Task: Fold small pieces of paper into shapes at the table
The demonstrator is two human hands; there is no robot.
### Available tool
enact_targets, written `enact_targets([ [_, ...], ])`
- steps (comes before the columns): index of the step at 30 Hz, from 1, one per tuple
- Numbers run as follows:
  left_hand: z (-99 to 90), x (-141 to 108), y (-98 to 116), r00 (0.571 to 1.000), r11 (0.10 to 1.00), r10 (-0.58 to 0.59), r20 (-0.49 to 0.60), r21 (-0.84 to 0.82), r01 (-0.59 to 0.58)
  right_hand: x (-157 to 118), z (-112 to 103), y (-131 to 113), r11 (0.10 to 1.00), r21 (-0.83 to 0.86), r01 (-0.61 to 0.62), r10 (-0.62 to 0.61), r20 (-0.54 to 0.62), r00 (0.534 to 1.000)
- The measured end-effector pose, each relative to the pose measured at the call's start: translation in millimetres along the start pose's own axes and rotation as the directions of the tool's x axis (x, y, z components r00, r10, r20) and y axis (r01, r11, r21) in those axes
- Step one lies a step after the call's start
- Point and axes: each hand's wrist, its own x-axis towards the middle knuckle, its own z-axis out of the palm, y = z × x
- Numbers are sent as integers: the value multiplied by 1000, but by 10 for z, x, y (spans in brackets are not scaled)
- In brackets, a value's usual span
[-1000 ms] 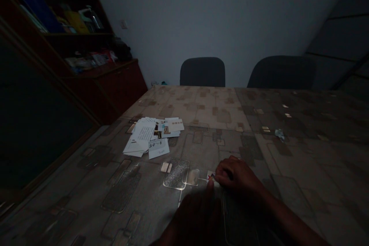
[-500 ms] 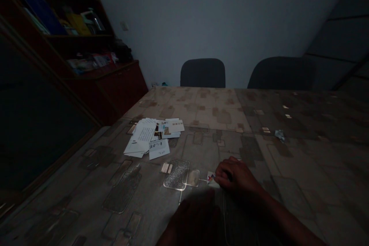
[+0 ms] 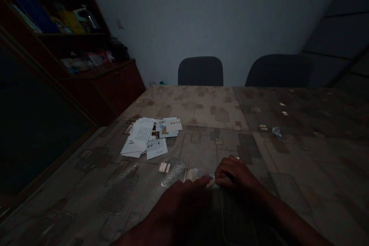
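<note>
My right hand (image 3: 235, 173) is low over the table, its fingers closed on a small piece of paper (image 3: 212, 180) with coloured print. Only a pale, creased edge of that paper shows to the left of the fingers. From the lower left reaches my left hand (image 3: 184, 198), dark and slightly blurred. Its index finger is stretched out, and the tip meets the paper's left edge. The left thumb and the other fingertips are lost in shadow.
A loose pile of printed cards and papers (image 3: 157, 136) lies left of centre on the patterned tablecloth (image 3: 198, 103). A crumpled scrap (image 3: 276, 132) lies to the right. Beyond the table stand two dark chairs (image 3: 200, 71). A filled wooden cabinet (image 3: 118, 88) stands at left.
My left hand has moved up and its finger now touches the paper at my right hand. The right hand stays nearly in place. The view has shifted slightly.
</note>
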Motion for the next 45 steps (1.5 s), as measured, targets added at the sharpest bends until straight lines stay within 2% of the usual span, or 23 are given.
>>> enact_targets([
  [1,-92,60,-81,1000,1000,0,7,3,0,-8,-4,0,1000,1,12,-12,-5,1000],
  [4,-286,238,-270,982,984,170,77,38,-173,-23,-3,1,999,-8,34,-34,-13,999],
  [6,-325,321,-328,962,966,253,101,24,-257,-27,5,12,999,-12,46,-46,-13,999],
  [9,-298,375,-343,948,954,299,113,-4,-300,-31,8,44,998,-12,64,-64,-2,998],
  [14,-274,381,-336,940,951,308,145,-59,-302,-35,-42,62,993,-19,119,-117,62,991],
  [21,-296,368,-329,934,953,304,190,-45,-301,-20,-136,-134,998,-59,30,-26,70,997],
  [25,-291,357,-329,936,953,303,180,-33,-302,-3,-106,-164,997,-71,-34,36,26,999],
  [33,-285,344,-354,924,941,332,187,-7,-337,24,51,-64,993,-53,-109,106,-65,992],
  [36,-271,343,-370,922,939,339,187,-11,-343,15,71,-82,993,-43,-110,105,-105,989],
  [40,-252,309,-375,933,948,319,167,-33,-318,-2,66,-100,995,-13,-95,93,-99,991],
  [45,-189,249,-326,958,970,244,151,-35,-242,-25,78,-81,998,-26,-49,46,-108,993],
])
